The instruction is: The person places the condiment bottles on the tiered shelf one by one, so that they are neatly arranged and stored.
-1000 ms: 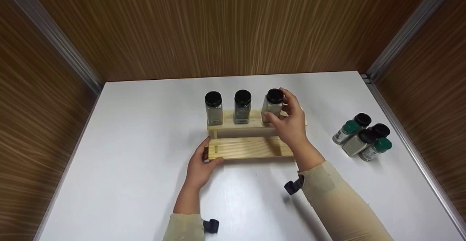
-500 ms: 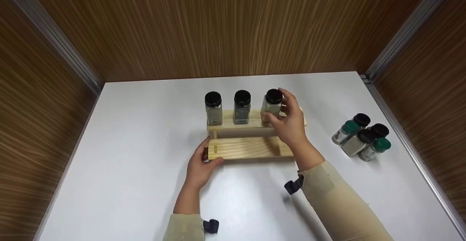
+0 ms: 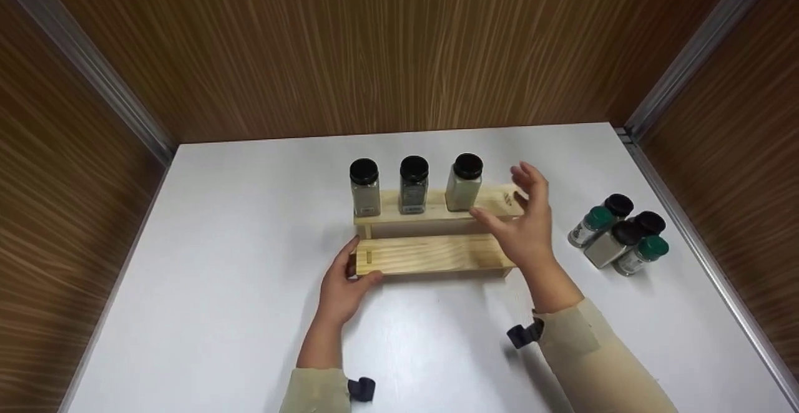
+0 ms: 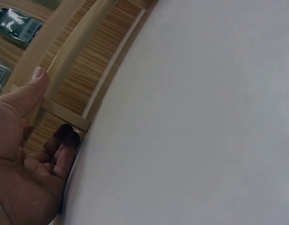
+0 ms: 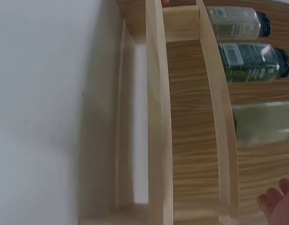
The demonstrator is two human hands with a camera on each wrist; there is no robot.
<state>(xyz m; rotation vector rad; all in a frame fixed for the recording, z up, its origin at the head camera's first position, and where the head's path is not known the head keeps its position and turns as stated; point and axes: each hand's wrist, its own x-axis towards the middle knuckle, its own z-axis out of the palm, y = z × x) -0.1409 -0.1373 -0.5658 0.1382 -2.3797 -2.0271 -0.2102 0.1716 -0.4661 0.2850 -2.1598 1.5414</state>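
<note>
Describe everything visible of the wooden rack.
The two-tier rack is pale, with visible wood grain: a lower front shelf, a raised rear shelf and end supports. It stands upright on the white table. Three black-capped spice jars stand on the rear shelf. The left hand's grip holds the front shelf's left end, thumb at its front edge. The right hand's grip is open near the right end; contact unclear.
</note>
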